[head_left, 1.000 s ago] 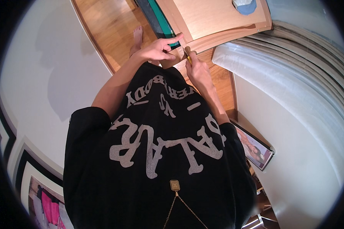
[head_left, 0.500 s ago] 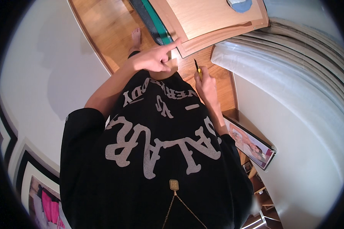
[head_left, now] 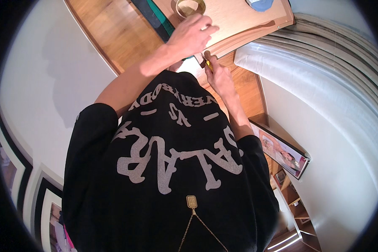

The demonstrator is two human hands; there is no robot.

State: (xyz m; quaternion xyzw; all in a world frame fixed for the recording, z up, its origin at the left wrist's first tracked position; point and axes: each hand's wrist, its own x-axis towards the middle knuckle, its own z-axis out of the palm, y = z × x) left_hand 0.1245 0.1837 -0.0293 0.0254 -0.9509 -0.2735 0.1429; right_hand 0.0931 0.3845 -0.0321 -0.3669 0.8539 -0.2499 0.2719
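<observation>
In my right hand [head_left: 221,78] is a yellow-handled utility knife [head_left: 209,64], its dark blade end by the near corner of the wooden table [head_left: 235,30]. My fingers wrap round its handle. Just above and left of it, my left hand [head_left: 192,37] hovers over the table's edge, fingers bent and spread a little, slightly blurred. I see nothing in it. Beyond its knuckles a round yellowish ring [head_left: 190,6], like a tape roll, sits on the tabletop and is cut off by the picture's upper edge.
A blue and white rounded thing [head_left: 261,4] lies on the table's far side. Green and dark material [head_left: 155,17] runs along its left. Pale curtains [head_left: 311,52] hang at right, above a framed picture [head_left: 279,149] leaning at the wall. The floor [head_left: 117,31] is wooden.
My left hand has moved forward over the table, its pointing finger now bent. The right hand has brought the knife left and forward to the table corner. The yellowish ring has come into view.
</observation>
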